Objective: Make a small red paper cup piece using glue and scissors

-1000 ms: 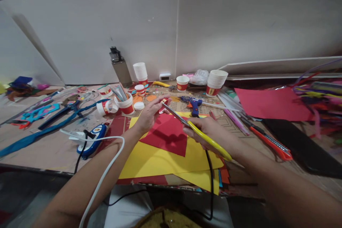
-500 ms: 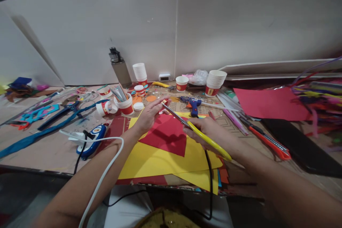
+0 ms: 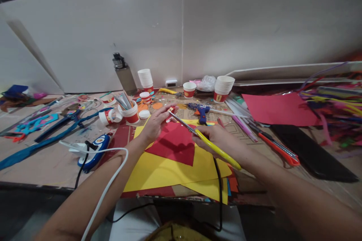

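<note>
My right hand (image 3: pixel 213 137) is closed around yellow-handled scissors (image 3: pixel 219 150), whose metal blades point up and left. The blade tips meet a small red-and-white piece of paper cup (image 3: pixel 171 118), which my left hand (image 3: pixel 154 126) pinches between its fingers. Those fingers partly hide the piece. Whether the blades are cutting into it, I cannot tell. Below both hands lies a red paper sheet (image 3: pixel 175 145), on top of larger yellow sheets (image 3: pixel 158 177).
A blue glue gun (image 3: pixel 202 114) lies beyond my right hand. Stacked paper cups (image 3: pixel 223 89) and a bottle (image 3: pixel 126 79) stand behind. To the right are a red utility knife (image 3: pixel 279 150) and a black slab (image 3: pixel 313 154). A white cable (image 3: pixel 109 182) crosses my left forearm.
The view has shifted slightly, so most of the tabletop appears a little further left. Both hands keep nearly the same pose, with the scissors still at the cup piece.
</note>
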A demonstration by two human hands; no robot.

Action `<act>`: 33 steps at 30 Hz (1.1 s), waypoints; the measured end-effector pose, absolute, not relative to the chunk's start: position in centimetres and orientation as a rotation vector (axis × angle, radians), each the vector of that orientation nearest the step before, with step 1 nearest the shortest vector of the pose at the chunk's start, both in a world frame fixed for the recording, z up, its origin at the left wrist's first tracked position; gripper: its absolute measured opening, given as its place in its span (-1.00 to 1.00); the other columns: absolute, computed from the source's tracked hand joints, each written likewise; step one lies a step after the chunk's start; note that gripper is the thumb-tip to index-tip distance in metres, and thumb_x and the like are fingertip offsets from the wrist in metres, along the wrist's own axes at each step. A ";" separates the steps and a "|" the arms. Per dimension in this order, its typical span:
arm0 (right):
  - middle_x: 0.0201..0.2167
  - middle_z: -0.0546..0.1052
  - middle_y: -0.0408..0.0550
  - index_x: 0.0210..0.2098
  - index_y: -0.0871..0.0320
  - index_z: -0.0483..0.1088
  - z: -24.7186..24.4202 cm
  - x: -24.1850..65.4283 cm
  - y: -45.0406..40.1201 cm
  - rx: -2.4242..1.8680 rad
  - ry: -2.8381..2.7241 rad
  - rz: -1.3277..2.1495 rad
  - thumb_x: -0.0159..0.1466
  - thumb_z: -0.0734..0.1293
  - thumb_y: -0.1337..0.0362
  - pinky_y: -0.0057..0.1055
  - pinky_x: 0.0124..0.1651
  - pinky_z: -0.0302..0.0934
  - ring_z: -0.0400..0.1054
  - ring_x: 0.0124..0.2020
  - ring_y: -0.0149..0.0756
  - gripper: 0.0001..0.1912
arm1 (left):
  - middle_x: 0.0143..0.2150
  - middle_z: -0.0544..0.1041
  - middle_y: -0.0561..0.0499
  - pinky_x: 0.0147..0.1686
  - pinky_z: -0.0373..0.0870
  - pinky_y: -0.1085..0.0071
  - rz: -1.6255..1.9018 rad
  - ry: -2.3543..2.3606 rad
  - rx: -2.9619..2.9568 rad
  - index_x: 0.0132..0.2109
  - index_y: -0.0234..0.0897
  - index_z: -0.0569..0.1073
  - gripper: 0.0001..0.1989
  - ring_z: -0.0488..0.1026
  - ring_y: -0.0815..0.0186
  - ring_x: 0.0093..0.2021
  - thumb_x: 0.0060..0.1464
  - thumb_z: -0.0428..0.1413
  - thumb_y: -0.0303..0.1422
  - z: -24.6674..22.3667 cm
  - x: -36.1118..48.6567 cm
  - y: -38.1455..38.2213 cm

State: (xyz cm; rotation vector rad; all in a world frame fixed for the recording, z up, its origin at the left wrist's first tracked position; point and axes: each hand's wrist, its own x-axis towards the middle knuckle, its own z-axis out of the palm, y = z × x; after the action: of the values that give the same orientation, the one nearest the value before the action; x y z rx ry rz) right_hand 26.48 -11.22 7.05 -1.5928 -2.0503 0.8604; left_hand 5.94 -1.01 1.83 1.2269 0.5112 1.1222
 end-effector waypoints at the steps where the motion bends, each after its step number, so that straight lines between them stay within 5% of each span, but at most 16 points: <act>1: -0.58 0.38 -0.16 -0.46 0.15 0.40 7.0 26.5 -11.2 -1.582 -2.059 0.852 0.18 0.26 0.13 -0.52 -0.50 -0.06 0.16 -0.56 -0.44 -0.77 | 0.06 0.52 -0.16 -0.01 0.35 0.35 1.124 0.510 1.226 0.07 -0.28 0.48 -0.61 0.39 0.13 0.15 0.08 0.15 -0.33 1.8 6.0 -1.0; 11: -0.57 0.38 -0.19 -0.46 0.15 0.36 7.0 26.5 -11.0 -1.524 -2.112 0.820 0.16 0.23 0.27 -0.48 -0.46 -0.09 0.17 -0.53 -0.42 -0.87 | 0.04 0.53 -0.14 -0.03 0.36 0.36 1.141 0.491 1.231 0.04 -0.28 0.50 -0.64 0.40 0.15 0.13 0.07 0.13 -0.35 1.8 5.9 -0.9; 24: -0.39 0.45 -0.13 -0.25 0.15 0.36 6.6 27.0 -10.9 -1.314 -2.173 0.910 0.29 0.23 0.01 -0.47 -0.37 0.08 0.28 -0.39 -0.36 -0.68 | 0.05 0.52 -0.14 0.05 0.33 0.32 1.165 0.429 1.187 0.03 -0.32 0.48 -0.64 0.42 0.16 0.10 0.07 0.06 -0.42 2.5 5.7 -1.3; 33: -0.60 0.31 -0.25 -0.35 0.11 0.21 6.8 26.7 -11.5 -1.595 -1.983 1.120 0.28 0.15 -0.14 -0.59 -0.74 -0.03 0.14 -0.74 -0.55 -0.58 | 0.07 0.50 -0.15 0.01 0.35 0.29 1.158 0.396 1.235 0.03 -0.33 0.49 -0.62 0.40 0.14 0.10 0.07 0.01 -0.43 2.0 5.5 -1.0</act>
State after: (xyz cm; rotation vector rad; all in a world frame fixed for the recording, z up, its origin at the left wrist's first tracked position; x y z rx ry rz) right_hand 26.70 -11.55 6.80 -1.5955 -1.9829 1.1195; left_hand 5.47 -0.96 2.01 1.2351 0.3955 1.1579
